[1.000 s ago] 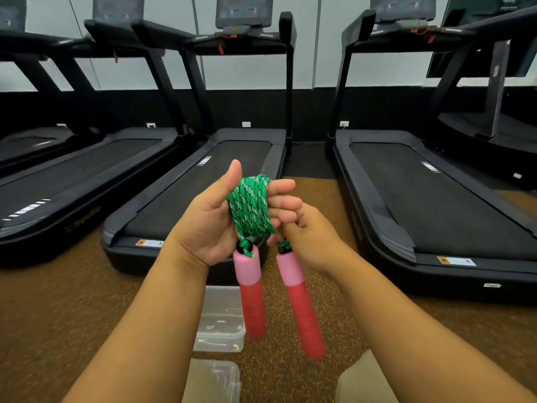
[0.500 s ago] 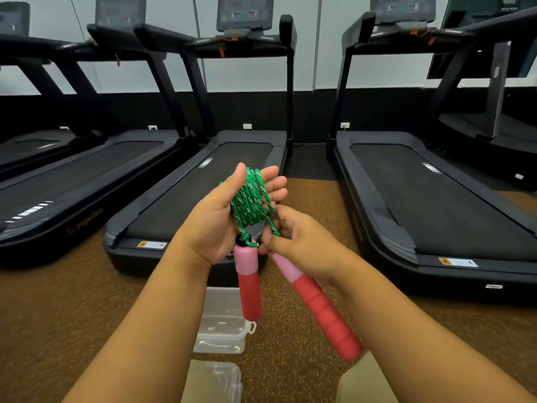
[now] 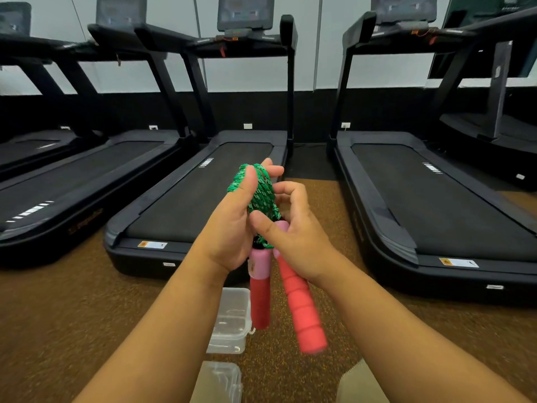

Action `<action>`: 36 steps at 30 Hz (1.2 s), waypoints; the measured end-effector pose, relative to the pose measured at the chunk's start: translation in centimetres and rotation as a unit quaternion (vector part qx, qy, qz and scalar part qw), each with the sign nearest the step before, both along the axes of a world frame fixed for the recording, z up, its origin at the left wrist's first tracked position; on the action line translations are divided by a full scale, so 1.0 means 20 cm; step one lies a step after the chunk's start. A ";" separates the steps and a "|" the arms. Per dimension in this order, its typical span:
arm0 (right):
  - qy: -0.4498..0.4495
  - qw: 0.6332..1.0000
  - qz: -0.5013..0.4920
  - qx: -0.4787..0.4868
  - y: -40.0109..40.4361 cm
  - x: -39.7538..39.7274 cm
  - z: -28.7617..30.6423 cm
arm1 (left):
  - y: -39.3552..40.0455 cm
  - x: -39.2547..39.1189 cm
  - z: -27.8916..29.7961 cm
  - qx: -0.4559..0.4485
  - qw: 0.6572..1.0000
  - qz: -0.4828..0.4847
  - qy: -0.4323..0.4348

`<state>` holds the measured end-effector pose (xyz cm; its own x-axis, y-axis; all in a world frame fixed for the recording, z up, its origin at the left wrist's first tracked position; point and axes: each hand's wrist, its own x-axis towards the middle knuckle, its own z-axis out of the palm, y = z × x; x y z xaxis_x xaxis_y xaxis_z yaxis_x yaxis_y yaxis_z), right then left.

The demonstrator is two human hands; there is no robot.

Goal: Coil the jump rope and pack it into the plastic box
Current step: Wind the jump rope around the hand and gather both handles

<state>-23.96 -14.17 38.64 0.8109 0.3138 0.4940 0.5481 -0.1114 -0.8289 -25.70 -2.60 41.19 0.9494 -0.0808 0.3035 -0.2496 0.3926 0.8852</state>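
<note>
The green jump rope point(image 3: 263, 194) is wound in a coil around the fingers of my left hand point(image 3: 232, 228), thumb pressed over it. Two pink-and-red handles hang below: one handle point(image 3: 259, 292) straight down under my left palm, the other handle point(image 3: 302, 309) slanting down to the right. My right hand point(image 3: 293, 231) holds the top of that slanted handle, thumb against the rope's lower end. On the floor below stands the clear plastic box point(image 3: 231, 321). Its clear lid point(image 3: 219, 383) lies nearer to me.
Several black treadmills stand side by side ahead; the nearest treadmill point(image 3: 186, 199) ends just beyond my hands, another treadmill point(image 3: 436, 210) lies to the right. Brown speckled floor point(image 3: 72, 309) surrounds the box. A beige trouser leg point(image 3: 360, 385) shows at bottom right.
My left hand has turned so its back faces me, thumb now over the coil. My right hand has slid up toward the coil, and the slanted handle has swung closer to vertical.
</note>
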 end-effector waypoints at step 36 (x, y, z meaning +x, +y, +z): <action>-0.104 0.959 -0.188 -0.183 -0.06 0.03 0.03 | -0.07 0.03 0.01 0.014 0.993 -0.038 0.111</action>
